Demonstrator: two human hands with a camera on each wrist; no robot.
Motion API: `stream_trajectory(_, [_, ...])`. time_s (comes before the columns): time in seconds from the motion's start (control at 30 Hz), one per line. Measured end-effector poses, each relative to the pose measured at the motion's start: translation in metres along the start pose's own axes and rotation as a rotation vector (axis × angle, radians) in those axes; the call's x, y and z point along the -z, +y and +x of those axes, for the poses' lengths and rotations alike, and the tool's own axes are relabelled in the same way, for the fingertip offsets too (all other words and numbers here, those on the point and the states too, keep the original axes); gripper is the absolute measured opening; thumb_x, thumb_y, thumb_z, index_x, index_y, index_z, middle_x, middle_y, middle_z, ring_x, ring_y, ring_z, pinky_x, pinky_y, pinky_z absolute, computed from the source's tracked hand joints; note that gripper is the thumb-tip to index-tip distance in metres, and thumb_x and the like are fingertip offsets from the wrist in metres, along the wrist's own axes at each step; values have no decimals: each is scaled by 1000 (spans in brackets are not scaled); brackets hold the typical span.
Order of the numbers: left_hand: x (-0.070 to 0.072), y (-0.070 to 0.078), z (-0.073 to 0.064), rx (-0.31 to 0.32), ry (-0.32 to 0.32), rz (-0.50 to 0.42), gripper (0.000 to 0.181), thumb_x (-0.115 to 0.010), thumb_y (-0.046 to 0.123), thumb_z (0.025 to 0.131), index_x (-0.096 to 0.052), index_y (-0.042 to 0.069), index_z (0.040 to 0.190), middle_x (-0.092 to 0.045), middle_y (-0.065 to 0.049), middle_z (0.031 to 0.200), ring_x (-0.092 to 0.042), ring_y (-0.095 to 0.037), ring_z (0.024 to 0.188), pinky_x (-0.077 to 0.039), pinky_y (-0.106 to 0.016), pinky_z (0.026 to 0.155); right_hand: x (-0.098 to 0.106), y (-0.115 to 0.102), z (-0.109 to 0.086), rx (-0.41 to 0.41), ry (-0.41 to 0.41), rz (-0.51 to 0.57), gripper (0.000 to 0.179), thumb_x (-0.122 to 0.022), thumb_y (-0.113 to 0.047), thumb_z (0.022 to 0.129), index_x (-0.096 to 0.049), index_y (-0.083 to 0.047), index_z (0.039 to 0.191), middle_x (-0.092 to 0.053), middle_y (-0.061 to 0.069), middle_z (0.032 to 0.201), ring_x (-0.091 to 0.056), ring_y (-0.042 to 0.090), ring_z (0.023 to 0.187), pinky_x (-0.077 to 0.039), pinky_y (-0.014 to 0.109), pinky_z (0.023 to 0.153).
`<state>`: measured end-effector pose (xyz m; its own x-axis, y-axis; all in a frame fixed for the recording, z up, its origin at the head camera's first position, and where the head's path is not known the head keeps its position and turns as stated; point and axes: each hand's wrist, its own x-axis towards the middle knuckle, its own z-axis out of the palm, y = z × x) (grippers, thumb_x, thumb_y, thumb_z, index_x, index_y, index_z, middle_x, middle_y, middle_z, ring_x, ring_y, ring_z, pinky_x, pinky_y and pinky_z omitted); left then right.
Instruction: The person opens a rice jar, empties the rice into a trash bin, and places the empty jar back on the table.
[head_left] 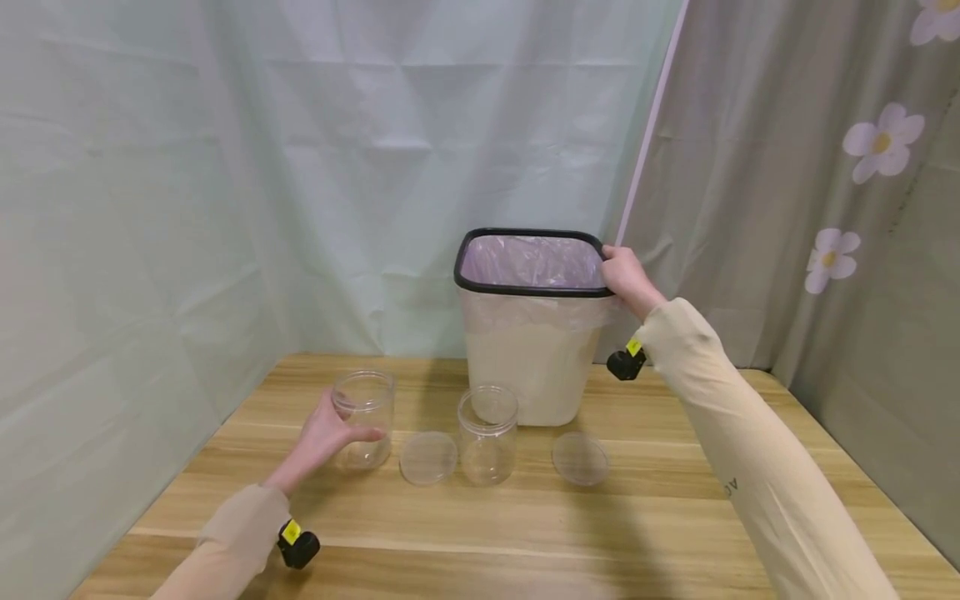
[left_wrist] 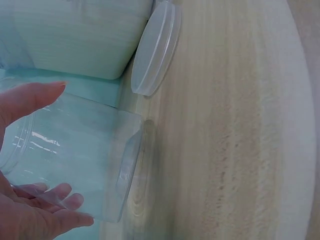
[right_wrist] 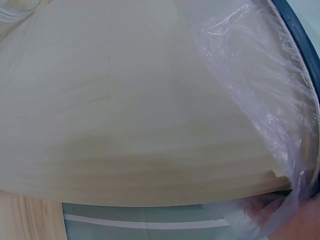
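My left hand (head_left: 330, 433) is around a clear plastic jar (head_left: 365, 417) at the left of the table, thumb on the near side and fingers on the other. The left wrist view shows the jar (left_wrist: 75, 155) without a lid, its base close to the wood. My right hand (head_left: 627, 277) grips the black rim (head_left: 536, 292) of a cream trash can (head_left: 532, 358) at its right corner. A translucent bag (head_left: 532, 260) lines the can and hangs over its outside; in the right wrist view the bag (right_wrist: 250, 95) partly covers my fingers.
A second clear jar (head_left: 487, 442) stands open in front of the can. One clear round lid (head_left: 428, 457) lies between the jars, another lid (head_left: 581, 458) to the right. The wooden table (head_left: 465, 533) ends at pale curtains (head_left: 360, 208) behind and at both sides.
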<state>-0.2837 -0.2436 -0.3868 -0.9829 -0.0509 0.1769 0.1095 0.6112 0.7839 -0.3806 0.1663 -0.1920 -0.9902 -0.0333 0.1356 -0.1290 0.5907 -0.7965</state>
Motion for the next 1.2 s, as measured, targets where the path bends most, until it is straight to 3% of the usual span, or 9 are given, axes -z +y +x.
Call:
stream_trajectory(0.37, [2,-8,-2,-8,-31,-90,101,-83,25,62,-17,-11,128,-33,-32,122,-36,-47,111,-30,-54,90,2,0,-2,0,7,-12,52,-25,5,88,-18,5,139,-16,18,144,-11,28,131,-14,38,102])
stream_trajectory(0.57, [1,-13,-7,-28,-25,-112,96,-84,21,61,-20,-8,126,-37,-29,118,-40,-44,107,-32,-54,88,1,1,-2,2,3,-12,52,-25,6,87,-18,7,139,-16,19,144,-12,29,130,-13,37,102])
stream_trajectory(1.2, [1,-22,-13,-30,-24,-50,94,-83,28,63,-20,-7,124,-38,-28,120,-38,-45,110,-31,-54,89,-2,3,2,15,-6,-14,51,-25,5,87,-18,7,138,-16,20,144,-12,29,130,-13,37,102])
